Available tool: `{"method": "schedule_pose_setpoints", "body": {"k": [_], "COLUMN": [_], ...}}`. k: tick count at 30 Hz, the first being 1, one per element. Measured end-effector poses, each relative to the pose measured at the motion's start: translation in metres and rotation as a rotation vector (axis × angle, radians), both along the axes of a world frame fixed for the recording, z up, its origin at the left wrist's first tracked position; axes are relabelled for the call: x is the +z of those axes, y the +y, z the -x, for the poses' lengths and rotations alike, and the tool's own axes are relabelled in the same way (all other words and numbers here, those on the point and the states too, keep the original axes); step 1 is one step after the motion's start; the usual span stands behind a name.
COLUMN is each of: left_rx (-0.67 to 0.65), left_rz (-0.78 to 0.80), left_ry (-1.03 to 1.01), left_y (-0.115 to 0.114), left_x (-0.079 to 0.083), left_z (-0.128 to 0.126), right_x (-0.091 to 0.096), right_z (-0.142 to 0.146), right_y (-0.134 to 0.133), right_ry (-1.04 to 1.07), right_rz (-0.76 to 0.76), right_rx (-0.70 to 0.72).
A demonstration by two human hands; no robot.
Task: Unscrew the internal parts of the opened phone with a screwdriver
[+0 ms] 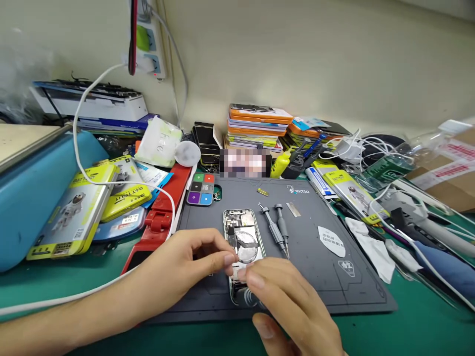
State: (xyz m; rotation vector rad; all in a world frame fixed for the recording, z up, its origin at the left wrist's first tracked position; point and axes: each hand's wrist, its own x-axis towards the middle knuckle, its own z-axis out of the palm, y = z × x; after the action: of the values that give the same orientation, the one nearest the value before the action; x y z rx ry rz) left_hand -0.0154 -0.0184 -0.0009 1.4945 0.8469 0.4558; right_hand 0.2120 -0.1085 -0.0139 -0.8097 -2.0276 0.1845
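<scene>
An opened phone [244, 236] lies back-up on a grey repair mat [334, 277], its inner parts and round coil showing. My left hand [181, 267] rests on the mat at the phone's left edge, fingers curled and pinched against it. From the near side, my right hand [287, 304] covers the phone's lower end, its fingertips pressed together on a small part there. What the fingers pinch is too small to make out. Two grey screwdrivers [277, 228] lie just right of the phone.
A white sticker [331, 241] and a small metal strip [294, 208] lie on the mat. A coloured screw tray [201, 189] and a red tool [163, 212] sit at left. Battery packs [79, 210], stacked phones [256, 126] and cables [371, 148] crowd the green desk.
</scene>
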Motion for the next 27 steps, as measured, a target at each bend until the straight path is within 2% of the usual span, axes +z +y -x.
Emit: {"method": "schedule_pose_setpoints", "body": {"k": [7,11,15,18,22,27], "left_rx": [0.002,0.003,0.003,-0.012,-0.037,-0.059], "left_rz": [0.021,0.043,0.072,0.134,0.177,0.185], "left_ry": [0.023,0.015,0.033,0.049,0.046,-0.002], "left_y": [0.001,0.002,0.002,0.000,0.000,0.000], "left_x": [0.000,-0.003,-0.003,0.003,0.009,0.007], "left_z": [-0.001,-0.001,-0.001,-0.002,-0.002,-0.001], "right_x": [-0.005,-0.009,-0.008,-0.005,-0.005,-0.004], "right_z": [0.007,0.008,0.005,0.003,0.004,0.009], "right_y": [0.002,-0.001,-0.011,-0.014,-0.010,-0.006], "right_ry": [-0.097,-0.111,0.248,0.443,0.535,0.548], "right_rz": [-0.091,-0.122,0.056,0.184,0.266,0.297], "right_rx": [-0.056,-0.038,-0.196,-0.240,-0.226,-0.174]}}
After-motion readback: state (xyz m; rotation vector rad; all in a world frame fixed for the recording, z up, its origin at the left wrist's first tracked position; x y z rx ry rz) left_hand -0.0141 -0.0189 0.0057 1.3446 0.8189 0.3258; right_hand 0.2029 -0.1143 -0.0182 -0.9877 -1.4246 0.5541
